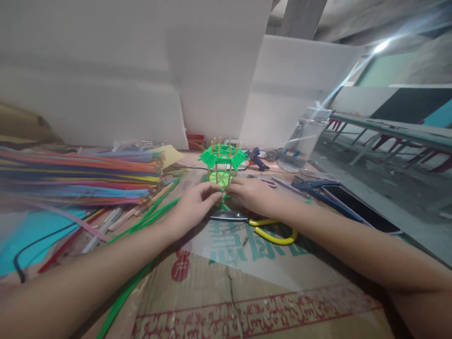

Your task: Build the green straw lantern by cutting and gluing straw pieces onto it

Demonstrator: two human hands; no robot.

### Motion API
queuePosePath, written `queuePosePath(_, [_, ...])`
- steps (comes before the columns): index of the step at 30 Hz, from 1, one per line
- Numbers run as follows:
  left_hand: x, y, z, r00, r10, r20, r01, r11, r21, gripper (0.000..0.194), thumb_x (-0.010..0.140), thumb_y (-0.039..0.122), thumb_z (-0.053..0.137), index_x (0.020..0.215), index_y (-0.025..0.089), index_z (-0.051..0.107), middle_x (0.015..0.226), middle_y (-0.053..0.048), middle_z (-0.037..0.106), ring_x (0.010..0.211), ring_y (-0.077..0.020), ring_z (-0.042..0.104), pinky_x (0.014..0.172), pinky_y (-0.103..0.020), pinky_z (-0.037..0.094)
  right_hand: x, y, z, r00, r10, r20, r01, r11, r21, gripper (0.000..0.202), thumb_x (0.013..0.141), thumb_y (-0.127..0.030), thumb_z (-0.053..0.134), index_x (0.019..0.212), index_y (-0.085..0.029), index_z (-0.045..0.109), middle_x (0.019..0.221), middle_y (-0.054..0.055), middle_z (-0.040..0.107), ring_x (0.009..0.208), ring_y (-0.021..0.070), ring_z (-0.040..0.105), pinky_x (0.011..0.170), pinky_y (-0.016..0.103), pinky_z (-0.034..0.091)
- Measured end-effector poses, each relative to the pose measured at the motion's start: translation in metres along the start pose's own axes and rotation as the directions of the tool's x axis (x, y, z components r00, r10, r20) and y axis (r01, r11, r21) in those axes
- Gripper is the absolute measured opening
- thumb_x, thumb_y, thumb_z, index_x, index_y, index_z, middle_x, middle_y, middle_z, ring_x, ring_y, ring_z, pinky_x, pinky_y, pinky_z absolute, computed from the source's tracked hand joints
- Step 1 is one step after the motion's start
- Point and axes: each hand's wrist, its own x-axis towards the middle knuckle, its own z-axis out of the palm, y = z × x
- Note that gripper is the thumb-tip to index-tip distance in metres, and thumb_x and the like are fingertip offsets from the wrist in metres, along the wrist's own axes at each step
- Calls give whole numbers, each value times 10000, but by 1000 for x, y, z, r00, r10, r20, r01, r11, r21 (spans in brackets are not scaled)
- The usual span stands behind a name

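My left hand (196, 201) and my right hand (253, 194) meet in the middle of the view, fingers pinched together on a short piece of green pipe cleaner (223, 205). The fingers partly cover it. Just beyond them stands a small pavilion-like model (228, 160), with thin wooden sticks as posts, a fringed green roof ring and a round green base. My hands hide part of its front. Scissors (275, 239) with yellow handles lie right below my hands. Long green pipe cleaners (143, 225) pass beneath my left forearm.
A pile of coloured pipe cleaners (77, 174) lies at the left, by a blue sheet (31, 230). To the right are a phone (360, 208), a clear plastic container (300, 141) and a dark blue glue gun (259, 160). Printed cardboard (197, 301) covers the front; white boards (212, 70) stand behind.
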Motion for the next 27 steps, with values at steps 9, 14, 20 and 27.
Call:
queuePosePath(9, [-4, 4, 3, 999, -22, 43, 23, 999, -26, 236, 897, 368, 567, 827, 161, 656, 747, 2, 661, 717, -151, 601, 669, -240, 457, -11, -16, -18, 886, 460, 59, -361, 603, 712, 95, 896, -252, 534, 827, -189, 516, 692, -21, 584, 612, 132, 592, 587, 266, 471])
queuePosePath(14, [-7, 6, 6, 996, -38, 81, 40, 999, -29, 190, 865, 330, 615, 907, 175, 715, 853, -12, 732, 791, -170, 650, 730, -254, 481, -9, -29, -10, 832, 512, 216, -336, 154, 929, 168, 845, -317, 625, 851, -199, 506, 667, -33, 641, 612, 125, 663, 612, 258, 541])
queuePosePath(20, [-7, 5, 7, 991, -67, 119, 74, 996, -57, 214, 865, 341, 621, 946, 184, 742, 897, -17, 767, 826, -179, 684, 774, -261, 502, -13, -31, 6, 813, 520, 262, -291, -26, 956, 285, 756, -366, 755, 839, -194, 544, 647, -39, 658, 582, 105, 654, 563, 218, 528])
queuePosePath(27, [-7, 4, 7, 989, -36, 147, 35, 999, 7, 243, 881, 385, 605, 889, 187, 745, 867, -16, 767, 791, -176, 680, 737, -261, 504, -14, -24, 17, 798, 500, 337, -250, -235, 939, 400, 618, -347, 865, 829, -180, 570, 659, -11, 711, 617, 125, 706, 627, 242, 578])
